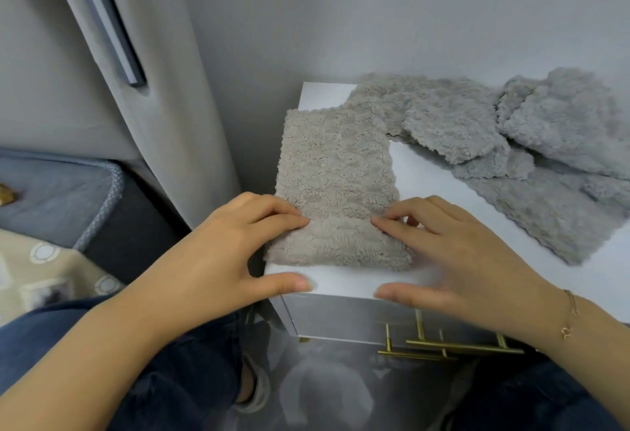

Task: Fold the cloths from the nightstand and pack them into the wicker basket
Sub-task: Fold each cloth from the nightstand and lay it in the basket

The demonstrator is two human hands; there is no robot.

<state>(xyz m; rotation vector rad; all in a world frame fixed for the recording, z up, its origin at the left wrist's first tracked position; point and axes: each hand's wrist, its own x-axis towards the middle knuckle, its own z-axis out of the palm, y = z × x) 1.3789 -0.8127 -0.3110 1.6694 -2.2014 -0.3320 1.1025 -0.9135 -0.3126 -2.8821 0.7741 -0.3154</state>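
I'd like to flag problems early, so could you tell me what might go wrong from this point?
The beige cloth overhangs the nightstand's left edge, so a push from the left hand or right hand could slide it off. The loose grey cloths lie close and might get dragged. No basket is in view.

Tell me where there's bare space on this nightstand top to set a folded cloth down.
Bare white top shows between the beige cloth and the grey cloth pile, along the front edge of the nightstand between the thumbs, and at the back left corner. The right and back are crowded with cloths.
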